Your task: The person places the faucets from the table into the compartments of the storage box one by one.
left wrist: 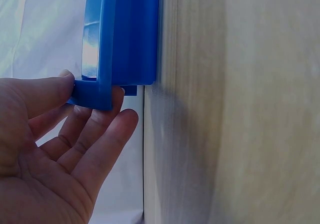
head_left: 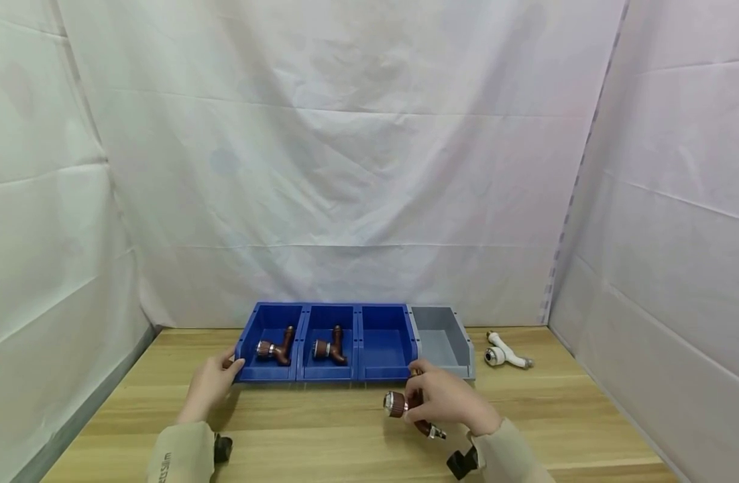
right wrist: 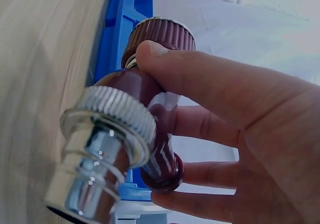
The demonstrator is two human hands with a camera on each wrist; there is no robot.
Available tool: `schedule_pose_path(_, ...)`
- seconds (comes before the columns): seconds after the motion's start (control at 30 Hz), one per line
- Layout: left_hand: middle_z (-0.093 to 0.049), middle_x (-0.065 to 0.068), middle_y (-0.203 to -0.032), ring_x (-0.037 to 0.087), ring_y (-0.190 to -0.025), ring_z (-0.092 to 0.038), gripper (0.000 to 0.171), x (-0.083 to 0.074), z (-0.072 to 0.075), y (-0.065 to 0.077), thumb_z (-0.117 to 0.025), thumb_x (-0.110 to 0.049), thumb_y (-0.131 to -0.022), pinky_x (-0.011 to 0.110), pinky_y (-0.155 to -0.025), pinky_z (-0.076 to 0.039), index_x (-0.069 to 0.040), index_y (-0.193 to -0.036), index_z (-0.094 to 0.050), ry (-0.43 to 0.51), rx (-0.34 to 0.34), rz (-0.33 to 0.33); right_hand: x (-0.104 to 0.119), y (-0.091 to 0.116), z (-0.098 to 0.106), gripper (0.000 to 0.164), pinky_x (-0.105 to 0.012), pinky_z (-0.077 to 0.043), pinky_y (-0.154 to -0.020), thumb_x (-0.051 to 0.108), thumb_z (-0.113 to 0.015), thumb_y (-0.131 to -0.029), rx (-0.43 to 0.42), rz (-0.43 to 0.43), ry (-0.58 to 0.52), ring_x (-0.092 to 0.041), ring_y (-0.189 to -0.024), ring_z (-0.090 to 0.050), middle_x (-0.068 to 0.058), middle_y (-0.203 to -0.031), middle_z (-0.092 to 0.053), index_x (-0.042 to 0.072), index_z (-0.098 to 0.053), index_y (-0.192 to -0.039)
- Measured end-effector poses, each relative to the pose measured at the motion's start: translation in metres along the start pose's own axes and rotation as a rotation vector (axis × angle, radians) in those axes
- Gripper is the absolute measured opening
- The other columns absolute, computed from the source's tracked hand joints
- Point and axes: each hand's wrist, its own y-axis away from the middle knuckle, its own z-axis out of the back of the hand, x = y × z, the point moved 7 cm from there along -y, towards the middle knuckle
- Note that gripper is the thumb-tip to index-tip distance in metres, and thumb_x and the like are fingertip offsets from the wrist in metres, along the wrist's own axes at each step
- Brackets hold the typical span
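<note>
My left hand [head_left: 209, 384] pinches the corner rim of the leftmost blue bin [head_left: 265, 320], thumb on one side and fingers on the other, as the left wrist view shows. With my right hand [head_left: 446, 397] I hold a brown faucet [right wrist: 162, 108] over the table in front of the bins. It has a ribbed knob [right wrist: 162, 33] under my thumb and a chrome hose connector [right wrist: 102, 154] on its spout. One similar brown faucet [head_left: 281, 354] lies in the leftmost blue bin, another [head_left: 336, 352] in the middle blue bin [head_left: 326, 316].
A third blue bin [head_left: 384, 335] holds nothing, and likewise the grey bin [head_left: 438, 335] that ends the row on the right. Beyond it a white faucet [head_left: 509, 353] lies on the wooden table [head_left: 309, 436]. White cloth [head_left: 345, 168] hangs behind and at both sides.
</note>
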Motion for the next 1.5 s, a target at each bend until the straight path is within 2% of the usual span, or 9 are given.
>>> schedule_pose_path(0.27, -0.065, 0.026, -0.104, 0.026, -0.081, -0.06, 0.05, -0.004, 0.0, -0.001, -0.055, -0.019, -0.099, 0.041, -0.069, -0.046, 0.01, -0.139, -0.044, 0.0, -0.002, -0.01, 0.0, -0.004, 0.003, 0.016, -0.03, -0.047, -0.068, 0.039, -0.078, -0.079, 0.003, -0.014, 0.023, -0.016, -0.088, -0.063, -0.01, -0.138, -0.051, 0.028, -0.068, -0.083)
schedule_pose_path(0.5, -0.065, 0.025, -0.103, 0.023, -0.075, -0.058, 0.05, -0.002, -0.001, -0.002, -0.055, -0.019, -0.1, 0.037, -0.064, -0.045, 0.009, -0.14, -0.044, 0.007, 0.002, -0.004, 0.002, -0.007, 0.007, 0.017, -0.03, -0.047, -0.069, 0.038, -0.079, -0.079, -0.001, 0.0, 0.045, -0.014, -0.087, -0.063, -0.01, -0.136, -0.052, 0.025, -0.068, -0.084)
schedule_pose_path(0.77, -0.066, 0.025, -0.102, 0.027, -0.082, -0.061, 0.05, -0.004, -0.001, -0.005, -0.056, -0.018, -0.099, 0.044, -0.071, -0.047, 0.009, -0.139, -0.044, 0.0, -0.003, -0.007, 0.004, -0.012, 0.01, 0.015, -0.032, -0.049, -0.071, 0.035, -0.079, -0.08, 0.01, 0.025, 0.043, -0.016, -0.09, -0.063, -0.011, -0.131, -0.055, 0.025, -0.069, -0.086)
schedule_pose_path(0.97, -0.065, 0.025, -0.103, 0.03, -0.087, -0.062, 0.05, -0.005, 0.0, -0.007, -0.056, -0.018, -0.099, 0.048, -0.074, -0.047, 0.01, -0.139, -0.044, -0.002, -0.004, -0.007, 0.002, -0.017, 0.014, 0.015, -0.032, -0.05, -0.075, 0.037, -0.077, -0.081, 0.009, 0.018, 0.048, -0.017, -0.096, -0.063, -0.005, -0.13, -0.056, 0.027, -0.069, -0.088)
schedule_pose_path(1.27, -0.065, 0.026, -0.104, 0.031, -0.087, -0.062, 0.05, -0.006, 0.0, -0.008, -0.055, -0.017, -0.099, 0.047, -0.074, -0.047, 0.01, -0.139, -0.044, 0.003, -0.003, -0.013, 0.0, -0.021, 0.017, 0.015, -0.033, -0.05, -0.075, 0.038, -0.078, -0.081, -0.001, 0.009, 0.051, -0.018, -0.098, -0.062, -0.003, -0.128, -0.056, 0.028, -0.069, -0.087)
schedule_pose_path(1.5, -0.065, 0.027, -0.105, 0.032, -0.089, -0.062, 0.05, 0.002, -0.001, -0.002, -0.055, -0.016, -0.099, 0.047, -0.075, -0.047, 0.011, -0.139, -0.043, 0.009, -0.001, -0.013, 0.002, -0.024, 0.014, 0.014, -0.035, -0.05, -0.079, 0.036, -0.077, -0.081, 0.002, 0.013, 0.05, -0.02, -0.101, -0.062, -0.003, -0.129, -0.056, 0.027, -0.07, -0.088)
